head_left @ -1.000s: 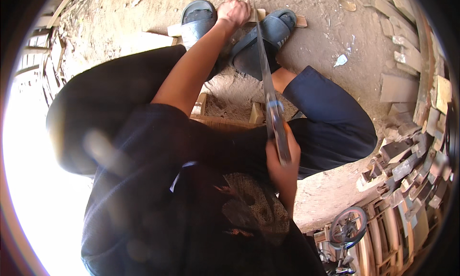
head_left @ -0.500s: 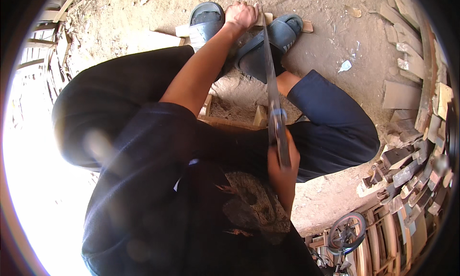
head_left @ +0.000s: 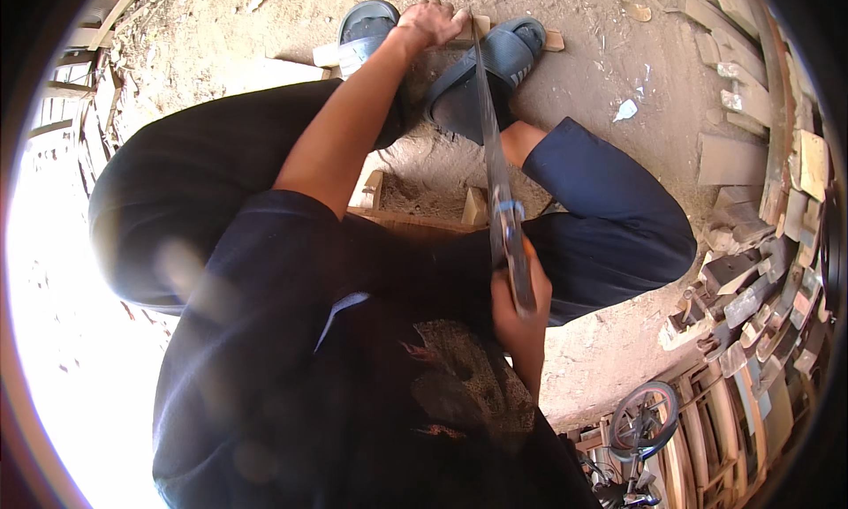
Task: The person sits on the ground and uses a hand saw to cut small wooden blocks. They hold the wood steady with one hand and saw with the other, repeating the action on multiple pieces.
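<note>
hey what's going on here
A person's right hand grips a handsaw by its handle, with the blade pointing away toward a wooden strip on the ground. Two grey sandals, worn on the feet, press over the strip. The left hand is down at the strip between them. Whether the teeth are in the wood can't be told.

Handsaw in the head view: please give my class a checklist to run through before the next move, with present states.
1. Right hand gripping the handsaw: ok.
2. Far end of the blade at the wooden strip: ok.
3. Left sandal and right sandal over the strip: ok.
4. Left hand well clear of the blade: not ok, thumb close beside it.
5. Depth of any cut: cannot tell.
</note>
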The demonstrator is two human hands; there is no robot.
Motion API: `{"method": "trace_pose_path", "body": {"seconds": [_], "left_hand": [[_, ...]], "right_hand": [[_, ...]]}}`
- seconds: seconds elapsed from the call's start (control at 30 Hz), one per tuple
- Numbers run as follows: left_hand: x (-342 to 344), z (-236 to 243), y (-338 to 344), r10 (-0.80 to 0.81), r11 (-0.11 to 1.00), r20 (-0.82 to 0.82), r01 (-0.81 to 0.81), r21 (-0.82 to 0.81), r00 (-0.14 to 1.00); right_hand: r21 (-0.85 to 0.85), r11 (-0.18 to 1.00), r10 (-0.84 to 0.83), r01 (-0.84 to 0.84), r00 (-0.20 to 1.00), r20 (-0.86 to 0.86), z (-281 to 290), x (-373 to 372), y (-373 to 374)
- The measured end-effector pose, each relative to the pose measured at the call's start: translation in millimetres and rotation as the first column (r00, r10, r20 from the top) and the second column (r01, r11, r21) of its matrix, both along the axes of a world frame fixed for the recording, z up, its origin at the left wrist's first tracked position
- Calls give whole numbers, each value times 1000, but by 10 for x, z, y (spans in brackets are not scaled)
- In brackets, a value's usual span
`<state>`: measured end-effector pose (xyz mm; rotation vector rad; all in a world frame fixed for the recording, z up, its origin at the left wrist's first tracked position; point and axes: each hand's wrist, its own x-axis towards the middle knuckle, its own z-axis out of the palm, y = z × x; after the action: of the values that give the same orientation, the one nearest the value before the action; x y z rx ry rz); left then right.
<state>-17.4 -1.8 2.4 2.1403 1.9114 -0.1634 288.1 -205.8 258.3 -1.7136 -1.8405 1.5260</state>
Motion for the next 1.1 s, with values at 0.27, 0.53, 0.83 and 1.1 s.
{"method": "trace_pose_path", "body": {"seconds": [0.27,0.53,0.83,1.1], "left_hand": [[-1,214,61,121,968,127,-88,-237,985],[-32,-101,74,126,985,101,-113,-129,987],[39,171,68,134,984,117,-118,-133,984],[48,34,112,202,970,130,-181,-161,971]], "right_hand": [[-56,998,-11,10,1000,-11,191,41,-30],[-203,978,-42,42,999,5,15,-65,180],[-114,991,-76,77,997,7,-161,-264,156],[52,999,-6,4,999,35,-304,-197,138]]}}
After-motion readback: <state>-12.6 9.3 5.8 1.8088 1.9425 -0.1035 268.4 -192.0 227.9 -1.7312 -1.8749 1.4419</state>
